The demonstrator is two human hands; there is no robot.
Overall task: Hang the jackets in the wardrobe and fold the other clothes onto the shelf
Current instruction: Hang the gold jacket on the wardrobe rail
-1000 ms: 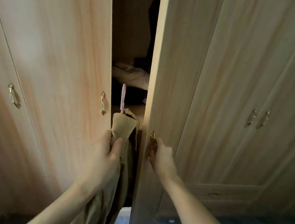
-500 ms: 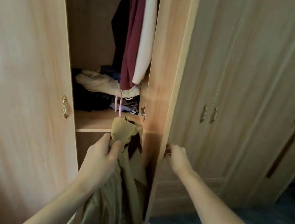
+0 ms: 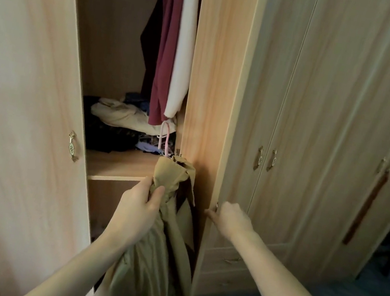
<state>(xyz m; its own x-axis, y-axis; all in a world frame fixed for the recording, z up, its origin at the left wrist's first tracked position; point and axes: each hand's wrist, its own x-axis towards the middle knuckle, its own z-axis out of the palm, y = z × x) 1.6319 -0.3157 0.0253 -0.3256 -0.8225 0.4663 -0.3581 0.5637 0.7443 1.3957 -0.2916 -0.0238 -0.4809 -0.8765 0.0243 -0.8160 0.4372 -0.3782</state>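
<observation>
Nearest, the left hand grips the bunched collar of a khaki jacket, which hangs down in front of the open wardrobe with a pink hanger hook rising from its top. Beside it, the right hand curls around the edge of the right door; its handle seems hidden behind the fingers. Farther in, folded clothes lie piled on the shelf, beneath a maroon garment and a white garment.
</observation>
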